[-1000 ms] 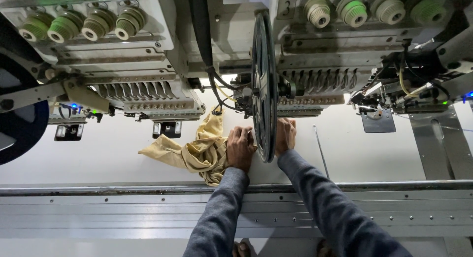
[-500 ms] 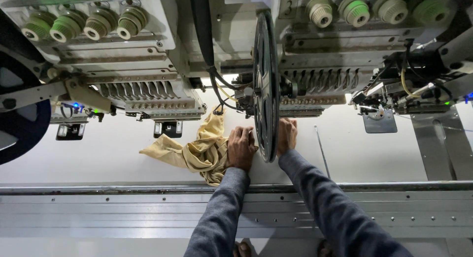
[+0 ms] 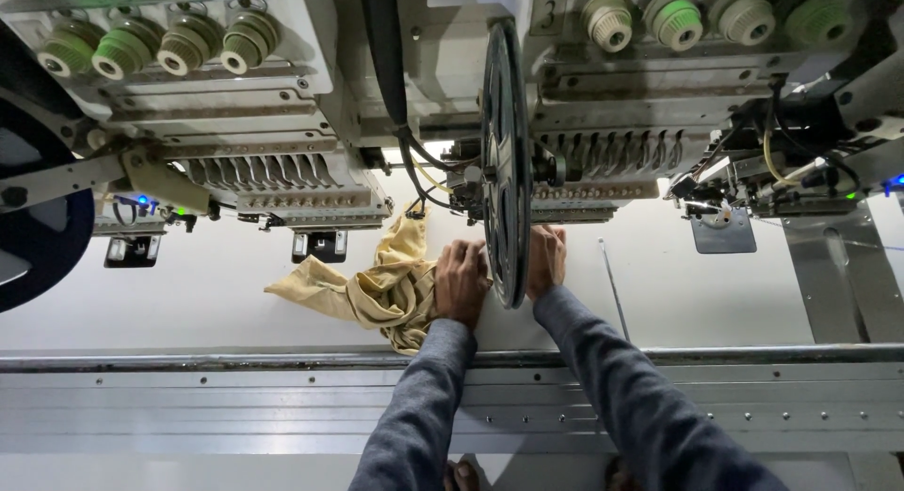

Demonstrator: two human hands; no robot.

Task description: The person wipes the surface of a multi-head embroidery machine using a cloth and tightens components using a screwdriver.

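The left hand [image 3: 460, 282] presses flat on crumpled mustard-yellow cloth [image 3: 377, 289] near the white machine bed's [image 3: 226, 293] front edge. The right hand [image 3: 546, 258] lies open beside it, holding nothing, past the dark round reel [image 3: 506, 161].

One head-worn camera looks steeply down from close above. It faces the machine heads [image 3: 282, 124] across the white table [image 3: 188, 293].

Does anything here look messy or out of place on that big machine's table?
One thing: a yellow cloth lies crumpled in a heap on the flat white table, beside the left hand. Everything else there lies flat. The right hand rests past the dark wheel. Nothing looks spilled or broken.
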